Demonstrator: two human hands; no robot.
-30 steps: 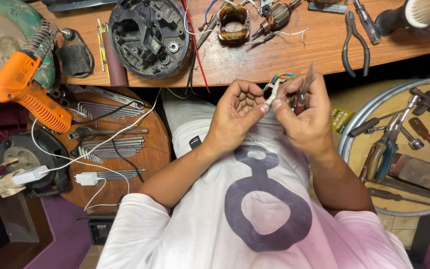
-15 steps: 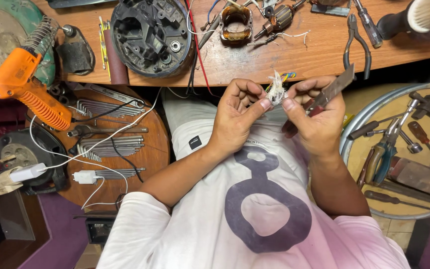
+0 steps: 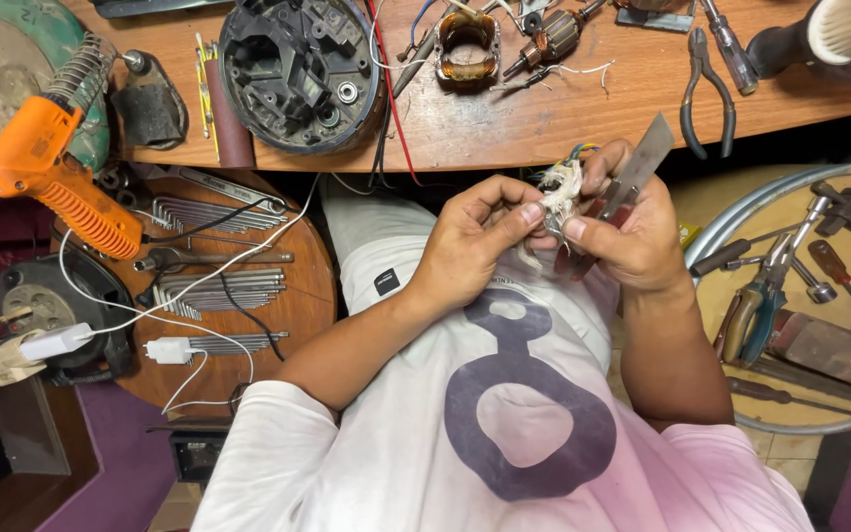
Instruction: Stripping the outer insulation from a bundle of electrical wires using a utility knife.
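Flat metal blade (image 3: 639, 163) in the right hand (image 3: 632, 236) now points up-right, swung away from the frayed white wire bundle (image 3: 560, 192). Left hand (image 3: 475, 236) pinches the bundle at chest height, below the bench edge (image 3: 544, 138); both hands hold it, so trimming looks paused.

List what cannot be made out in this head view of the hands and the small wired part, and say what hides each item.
- Small wired part: its shape, hidden by fingers of the left hand and right hand.
- Flat metal blade: its lower end, hidden in the right hand's grip.
- Black motor housing: its top, cut by the upper edge.
- Tool tray: its right part, cut by the right edge.
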